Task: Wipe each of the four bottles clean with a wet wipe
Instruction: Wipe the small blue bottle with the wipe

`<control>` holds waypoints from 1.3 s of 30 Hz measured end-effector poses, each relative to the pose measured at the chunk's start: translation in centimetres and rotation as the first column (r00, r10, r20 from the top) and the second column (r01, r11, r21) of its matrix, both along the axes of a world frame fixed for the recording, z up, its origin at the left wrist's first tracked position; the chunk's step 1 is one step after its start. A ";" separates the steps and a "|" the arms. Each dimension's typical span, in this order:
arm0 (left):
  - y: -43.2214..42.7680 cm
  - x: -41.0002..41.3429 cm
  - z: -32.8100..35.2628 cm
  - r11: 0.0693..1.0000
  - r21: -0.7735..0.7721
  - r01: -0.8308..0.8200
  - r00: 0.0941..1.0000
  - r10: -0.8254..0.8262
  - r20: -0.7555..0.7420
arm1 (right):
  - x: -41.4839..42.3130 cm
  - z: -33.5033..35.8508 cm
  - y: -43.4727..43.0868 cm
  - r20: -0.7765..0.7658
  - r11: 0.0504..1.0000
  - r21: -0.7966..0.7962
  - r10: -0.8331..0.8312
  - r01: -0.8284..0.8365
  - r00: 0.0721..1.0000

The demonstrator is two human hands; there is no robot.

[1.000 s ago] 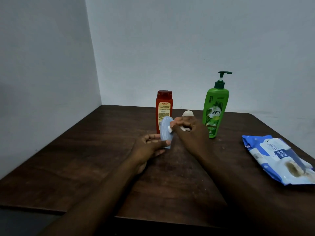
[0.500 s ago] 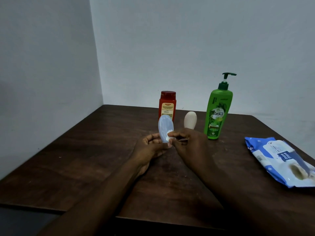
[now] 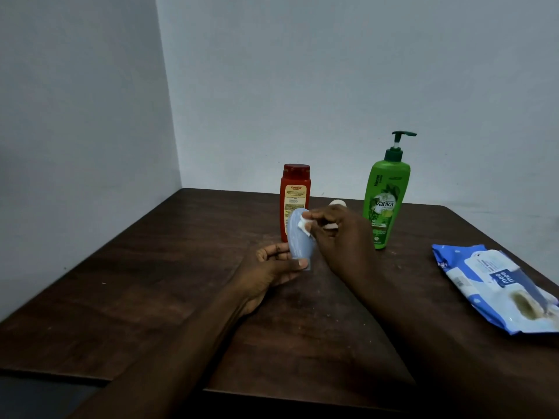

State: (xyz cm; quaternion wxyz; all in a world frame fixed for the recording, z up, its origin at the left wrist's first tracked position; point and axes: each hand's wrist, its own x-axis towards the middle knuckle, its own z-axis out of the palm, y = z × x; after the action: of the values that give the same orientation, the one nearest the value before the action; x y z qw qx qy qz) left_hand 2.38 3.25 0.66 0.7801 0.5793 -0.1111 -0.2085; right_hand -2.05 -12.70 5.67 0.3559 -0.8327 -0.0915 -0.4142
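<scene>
My left hand [image 3: 270,272] grips the lower end of a small pale blue bottle [image 3: 298,237], held upright above the dark wooden table [image 3: 169,285]. My right hand [image 3: 338,237] pinches a small folded white wet wipe [image 3: 303,225] against the upper part of that bottle. Behind it stands a red bottle [image 3: 295,193] with a yellow label. A small white bottle [image 3: 337,204] is mostly hidden behind my right hand. A tall green pump bottle [image 3: 387,195] stands to the right.
A blue and white pack of wet wipes [image 3: 496,285] lies flat near the table's right edge. Pale walls meet in a corner behind the table's far left.
My right hand has slid the wipe from the bottle's lower part up to its upper part, and now covers most of the white bottle behind. The view shifted slightly.
</scene>
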 end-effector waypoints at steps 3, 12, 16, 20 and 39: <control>-0.1 0.0 -0.1 1.000 0.017 -0.003 1.000 0.003 0.011 | 1.3 1.8 -0.2 -0.011 1.000 0.010 0.016 -0.016 1.000; 0.2 -0.1 0.2 1.000 -0.024 0.018 1.000 -0.018 -0.011 | 1.4 1.5 -1.0 -0.112 0.992 0.097 0.088 -0.077 0.990; 0.2 -0.2 0.2 0.995 -0.094 0.022 0.999 -0.026 -0.038 | 0.1 0.0 -1.1 -0.140 0.987 0.156 0.064 -0.042 0.988; 0.2 -0.1 0.1 0.984 -0.175 0.032 0.996 -0.046 -0.076 | -1.3 -1.4 -0.9 -0.205 0.946 0.316 0.149 -0.079 0.967; -0.6 0.1 -0.5 1.000 -0.025 -0.002 0.998 0.003 0.055 | -0.4 0.1 0.1 -0.082 0.995 0.082 -0.052 0.059 0.995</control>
State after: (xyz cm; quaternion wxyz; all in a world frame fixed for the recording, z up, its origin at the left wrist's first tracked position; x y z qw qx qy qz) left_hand 2.47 2.70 0.13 0.7841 0.5754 -0.1345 -0.1899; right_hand -2.45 -12.61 5.79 0.3826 -0.8350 -0.0364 -0.3939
